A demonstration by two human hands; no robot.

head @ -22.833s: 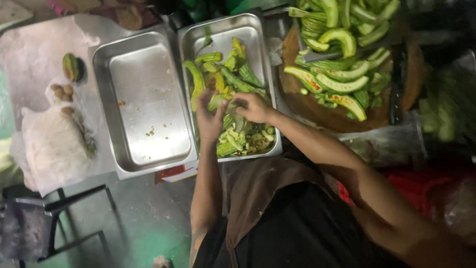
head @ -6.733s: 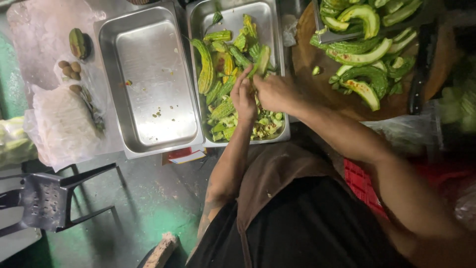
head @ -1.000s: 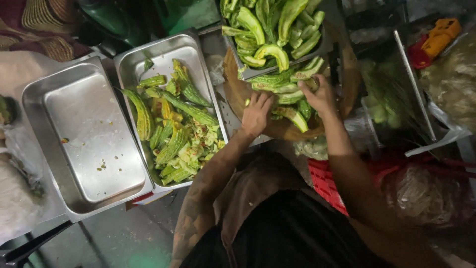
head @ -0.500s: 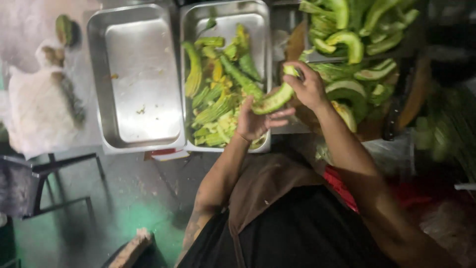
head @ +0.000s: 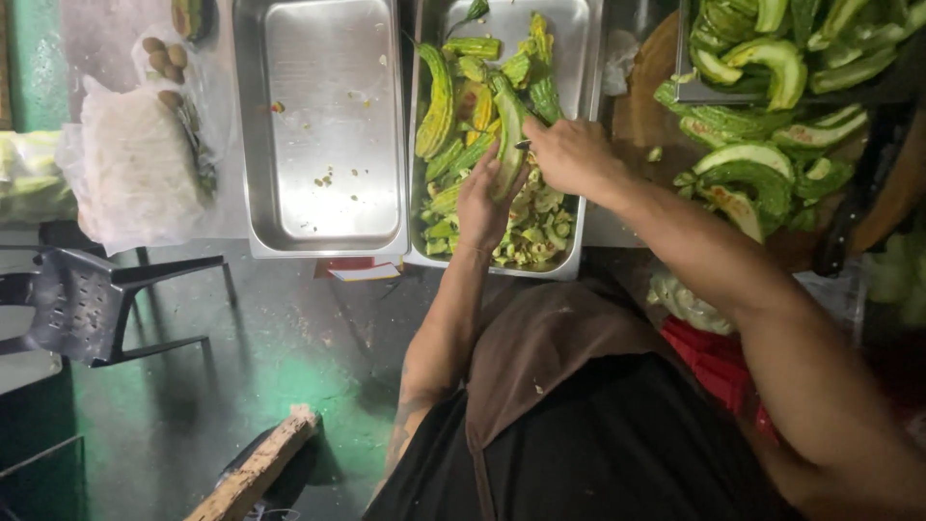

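The left hand (head: 484, 198) is cupping a long halved bitter gourd (head: 508, 130) from below, its grip closed around the lower end, while the right hand (head: 571, 152) is pinching a small dark tool at the gourd's upper part, fingers shut tight on it; I cannot tell what kind of tool it is. The gourd is hanging over the right steel tray (head: 581, 222), above the heap of cut pieces and scraped seeds (head: 526, 227). The wet skin could be slipping in that palm, and a slip would be driving the tool toward the left fingers; scraps could also be spilling past the rim onto the floor (head: 289, 367), since the emptier left tray (head: 323, 125) is sitting beside it on the bench
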